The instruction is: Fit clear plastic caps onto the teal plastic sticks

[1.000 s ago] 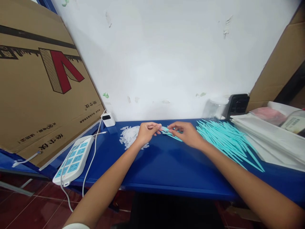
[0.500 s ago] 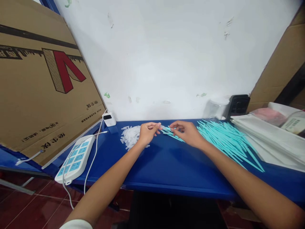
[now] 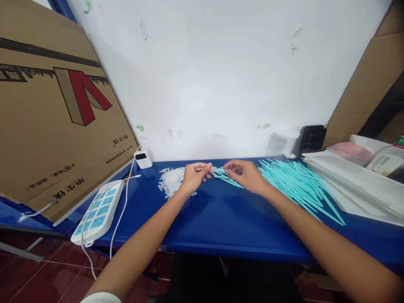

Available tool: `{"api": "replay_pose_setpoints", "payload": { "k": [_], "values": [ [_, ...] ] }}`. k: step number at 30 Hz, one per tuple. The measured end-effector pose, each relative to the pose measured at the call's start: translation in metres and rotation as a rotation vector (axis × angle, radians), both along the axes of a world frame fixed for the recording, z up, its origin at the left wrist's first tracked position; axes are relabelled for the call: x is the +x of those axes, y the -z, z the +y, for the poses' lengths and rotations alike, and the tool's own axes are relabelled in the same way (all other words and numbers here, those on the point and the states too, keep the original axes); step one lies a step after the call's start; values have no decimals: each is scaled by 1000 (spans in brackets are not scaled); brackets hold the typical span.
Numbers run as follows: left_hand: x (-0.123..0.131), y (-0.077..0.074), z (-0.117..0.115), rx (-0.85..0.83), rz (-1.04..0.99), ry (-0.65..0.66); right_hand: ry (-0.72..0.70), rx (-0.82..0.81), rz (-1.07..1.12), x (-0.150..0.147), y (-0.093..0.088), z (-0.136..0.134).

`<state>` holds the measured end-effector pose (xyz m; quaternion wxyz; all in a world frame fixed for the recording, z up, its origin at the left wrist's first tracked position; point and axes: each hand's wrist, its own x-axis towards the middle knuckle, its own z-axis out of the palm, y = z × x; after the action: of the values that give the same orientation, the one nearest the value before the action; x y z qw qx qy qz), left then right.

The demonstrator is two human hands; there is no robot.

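My left hand (image 3: 196, 176) is closed in a pinch on a small clear plastic cap, at the right edge of a heap of clear plastic caps (image 3: 171, 182). Facing it, my right hand (image 3: 245, 176) pinches a thin teal stick, its end close to the cap; whether the two touch is too small to tell. Several teal sticks (image 3: 232, 182) lie on the blue table (image 3: 214, 223) below and between my hands. A large pile of teal sticks (image 3: 293, 185) spreads to the right of my right hand.
A white power strip (image 3: 99, 212) with cables and a small white device (image 3: 143, 159) are at the left, beside a large cardboard box (image 3: 63, 139). Behind stands a white wall (image 3: 202, 84). At the right are a clear jar (image 3: 284, 144), a black device (image 3: 312, 141) and white trays (image 3: 356, 185).
The view has shifted slightly. Both hands keep their pinches almost in the same place, fingertips close together.
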<state>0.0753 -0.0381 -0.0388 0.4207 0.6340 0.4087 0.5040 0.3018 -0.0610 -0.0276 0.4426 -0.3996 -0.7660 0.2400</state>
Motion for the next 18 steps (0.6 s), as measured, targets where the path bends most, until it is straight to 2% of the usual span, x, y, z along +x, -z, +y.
{"api": "replay_pose_setpoints", "payload": {
  "k": [10, 18],
  "values": [
    [0, 1, 1, 3, 10, 21, 25, 23, -19, 1, 0, 0],
    [-3, -2, 1, -34, 8, 43, 54, -68, 23, 6, 3, 6]
  ]
}}
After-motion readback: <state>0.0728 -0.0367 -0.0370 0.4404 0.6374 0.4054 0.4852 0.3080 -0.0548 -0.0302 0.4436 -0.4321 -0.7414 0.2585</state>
